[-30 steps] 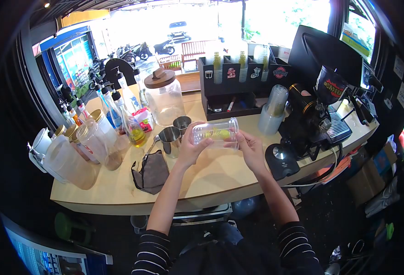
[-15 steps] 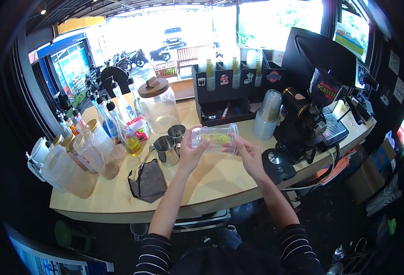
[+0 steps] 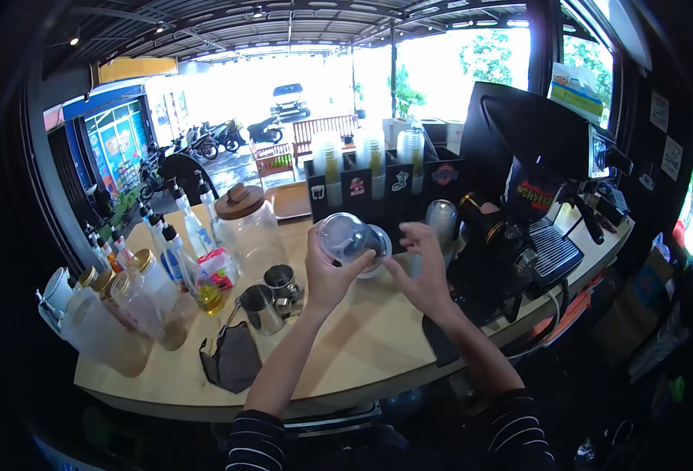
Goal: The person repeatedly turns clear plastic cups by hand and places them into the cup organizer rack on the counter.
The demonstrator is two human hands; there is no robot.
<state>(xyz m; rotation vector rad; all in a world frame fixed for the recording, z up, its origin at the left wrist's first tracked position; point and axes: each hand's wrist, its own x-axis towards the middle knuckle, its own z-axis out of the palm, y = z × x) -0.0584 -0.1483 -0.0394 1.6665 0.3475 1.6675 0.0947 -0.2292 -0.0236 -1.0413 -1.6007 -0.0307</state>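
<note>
My left hand (image 3: 327, 275) is wrapped round a clear plastic cup (image 3: 342, 234), held tilted above the counter. My right hand (image 3: 427, 275) is beside the cup's right end with its fingers apart. Its thumb comes close to the cup's edge; whether it touches, I cannot tell. Left of my hands stand two metal pitchers (image 3: 261, 311), close together. A dark grey cloth (image 3: 233, 358) lies nearer the counter's front edge. Behind my right hand is a stack of clear cups (image 3: 441, 216), partly hidden by the fingers.
A black organizer (image 3: 346, 206) with stacked cups stands at the back. To the right are a coffee grinder (image 3: 531, 192) and an espresso machine (image 3: 554, 247). A lidded glass jar (image 3: 250, 235), pump bottles (image 3: 193, 204) and plastic pitchers (image 3: 107, 330) crowd the wooden counter's (image 3: 346, 369) left side.
The cup has turned from lying sideways between both hands to a tilted pose in my left hand. My right hand has let go and spread its fingers. The camera view has tilted up.
</note>
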